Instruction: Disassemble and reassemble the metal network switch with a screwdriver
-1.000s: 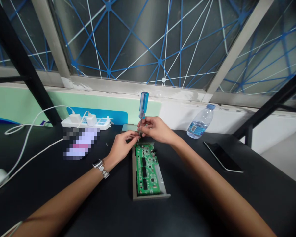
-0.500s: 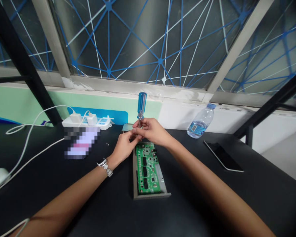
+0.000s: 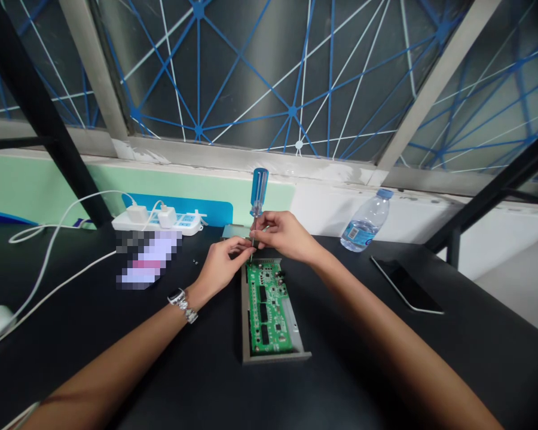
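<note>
A green circuit board (image 3: 267, 309) lies in a grey metal tray-like case (image 3: 275, 357) on the black table. A screwdriver with a clear blue handle (image 3: 259, 191) stands upright, its tip at the board's far left corner. My right hand (image 3: 283, 234) pinches the shaft just below the handle. My left hand (image 3: 224, 264) sits at the same corner, fingers pinched together around the shaft's lower end near the tip. What lies under the tip is too small to make out.
A white power strip (image 3: 156, 221) with chargers and white cables (image 3: 49, 257) is at the back left. A water bottle (image 3: 364, 221) lies at the back right, a dark phone (image 3: 406, 283) near it. A small screw (image 3: 194, 260) rests left of my hands.
The screwdriver dipped slightly lower and left, then came back to nearly the same upright spot. Both hands stayed at the board's far corner, the left wrist shifting a little.
</note>
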Tool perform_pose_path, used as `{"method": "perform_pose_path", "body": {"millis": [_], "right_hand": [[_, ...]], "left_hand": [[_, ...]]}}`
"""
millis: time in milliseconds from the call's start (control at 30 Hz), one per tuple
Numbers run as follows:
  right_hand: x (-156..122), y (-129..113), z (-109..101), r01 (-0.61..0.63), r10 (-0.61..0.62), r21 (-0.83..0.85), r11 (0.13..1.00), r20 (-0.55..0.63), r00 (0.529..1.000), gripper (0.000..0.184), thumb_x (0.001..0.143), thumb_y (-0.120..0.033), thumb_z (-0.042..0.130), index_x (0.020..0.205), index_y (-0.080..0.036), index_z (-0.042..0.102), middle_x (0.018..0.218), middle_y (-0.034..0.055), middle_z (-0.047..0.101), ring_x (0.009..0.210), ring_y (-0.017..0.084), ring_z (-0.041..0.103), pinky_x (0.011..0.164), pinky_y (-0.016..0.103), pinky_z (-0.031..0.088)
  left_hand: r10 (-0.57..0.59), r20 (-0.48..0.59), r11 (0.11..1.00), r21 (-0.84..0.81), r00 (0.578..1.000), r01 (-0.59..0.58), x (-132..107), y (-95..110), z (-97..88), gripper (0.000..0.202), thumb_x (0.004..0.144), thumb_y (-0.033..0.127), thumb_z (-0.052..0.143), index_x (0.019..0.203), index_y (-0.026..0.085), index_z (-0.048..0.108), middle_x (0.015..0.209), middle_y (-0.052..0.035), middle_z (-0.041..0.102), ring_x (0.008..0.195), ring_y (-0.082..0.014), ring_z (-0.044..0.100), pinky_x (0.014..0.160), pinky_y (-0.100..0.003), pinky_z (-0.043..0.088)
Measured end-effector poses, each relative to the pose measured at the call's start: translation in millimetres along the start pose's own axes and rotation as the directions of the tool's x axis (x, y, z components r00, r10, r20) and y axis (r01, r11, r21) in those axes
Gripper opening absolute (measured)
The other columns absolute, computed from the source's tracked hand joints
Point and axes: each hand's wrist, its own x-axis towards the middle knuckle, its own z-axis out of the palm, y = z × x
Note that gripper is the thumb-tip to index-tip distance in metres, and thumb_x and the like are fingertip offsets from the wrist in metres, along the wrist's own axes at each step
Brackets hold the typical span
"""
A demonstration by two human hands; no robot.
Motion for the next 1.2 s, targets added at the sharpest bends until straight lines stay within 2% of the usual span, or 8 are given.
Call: {"method": "perform_pose_path", "body": {"millis": [167, 333, 433, 567, 800, 900, 1000, 1200], "right_hand": [[-1, -2, 1, 0.004, -0.006, 0.039, 0.999, 0.043, 0.999, 0.006, 0.078, -0.019, 0.063, 0.081, -0.017, 0.058, 0.081, 0.0024, 0.065, 0.062, 0.014, 0.066, 0.062, 0.028, 0.052], [-1, -2, 8, -0.020, 0.012, 0.092, 0.996, 0.087, 0.996, 0.011, 0.080, -0.018, 0.060, 0.090, -0.015, 0.060, 0.080, 0.0032, 0.066, 0.061, 0.014, 0.065, 0.059, 0.027, 0.051], [-1, -1, 13, 0.028, -0.030, 0.029, 0.999, 0.067, 0.997, 0.010, 0.082, -0.024, 0.061, 0.088, -0.016, 0.062, 0.082, 0.0037, 0.067, 0.061, 0.013, 0.064, 0.057, 0.026, 0.049], [-1, 1, 12, 0.045, -0.047, -0.124, 0.991, -0.018, 0.999, 0.010, 0.082, -0.027, 0.063, 0.084, -0.017, 0.062, 0.073, 0.0026, 0.068, 0.057, 0.014, 0.065, 0.053, 0.026, 0.048], [-1, 3, 2, 0.072, -0.074, -0.125, 0.990, -0.005, 0.997, 0.005, 0.079, -0.020, 0.061, 0.082, -0.016, 0.061, 0.087, 0.0042, 0.069, 0.060, 0.013, 0.066, 0.057, 0.026, 0.050], [-1, 3, 2, 0.057, -0.057, -0.090, 0.994, 0.006, 0.998, 0.008, 0.079, -0.018, 0.060, 0.086, -0.015, 0.062, 0.088, 0.0056, 0.070, 0.060, 0.014, 0.066, 0.057, 0.027, 0.050], [-3, 2, 4, 0.047, -0.053, -0.157, 0.986, -0.035, 0.998, 0.011, 0.081, -0.023, 0.061, 0.089, -0.015, 0.064, 0.079, 0.0040, 0.069, 0.060, 0.015, 0.065, 0.058, 0.027, 0.049], [-6, 0, 5, 0.063, -0.089, -0.319, 0.946, -0.068, 0.994, 0.017, 0.084, -0.031, 0.063, 0.075, -0.016, 0.066, 0.073, 0.0053, 0.070, 0.066, 0.017, 0.065, 0.061, 0.028, 0.048]], "left_hand": [[0.016, 0.007, 1.000, 0.019, 1.000, -0.016, 1, -1, 1.5, 0.018, 0.089, 0.031, 0.063, 0.095, 0.017, 0.071, 0.097, -0.0067, 0.075, 0.089, -0.0215, 0.071, 0.081, -0.030, 0.054], [0.028, -0.033, 0.999, 0.042, 0.999, -0.027, 4, -6, 8.2, 0.020, 0.088, 0.033, 0.064, 0.092, 0.015, 0.071, 0.090, -0.0070, 0.076, 0.084, -0.0231, 0.071, 0.075, -0.029, 0.053], [0.012, -0.053, 0.999, 0.037, 0.999, -0.010, 6, -9, 11.4, 0.023, 0.087, 0.034, 0.064, 0.090, 0.013, 0.071, 0.088, -0.0082, 0.076, 0.081, -0.0240, 0.071, 0.074, -0.030, 0.053], [-0.016, -0.028, 1.000, -0.006, 0.999, 0.016, 7, -10, 13.0, 0.025, 0.087, 0.037, 0.064, 0.086, 0.012, 0.070, 0.084, -0.0088, 0.075, 0.080, -0.0240, 0.071, 0.073, -0.031, 0.054], [-0.018, 0.058, 0.995, -0.097, 0.998, 0.023, 2, -3, 4.5, 0.021, 0.088, 0.031, 0.064, 0.099, 0.014, 0.070, 0.102, -0.0091, 0.075, 0.093, -0.0224, 0.071, 0.088, -0.033, 0.055], [-0.007, 0.058, 0.998, -0.066, 0.998, 0.011, 1, -3, 0.4, 0.019, 0.089, 0.029, 0.063, 0.099, 0.015, 0.070, 0.102, -0.0085, 0.075, 0.093, -0.0218, 0.071, 0.088, -0.032, 0.055], [-0.005, 0.035, 1.000, -0.015, 0.999, 0.005, 1, -3, -0.2, 0.018, 0.088, 0.029, 0.063, 0.096, 0.015, 0.071, 0.099, -0.0082, 0.075, 0.091, -0.0219, 0.071, 0.084, -0.032, 0.055], [0.000, -0.004, 0.999, 0.043, 1.000, 0.000, -1, -2, 1.2, 0.017, 0.088, 0.029, 0.063, 0.094, 0.016, 0.070, 0.093, -0.0062, 0.075, 0.086, -0.0205, 0.071, 0.080, -0.031, 0.056]]}}
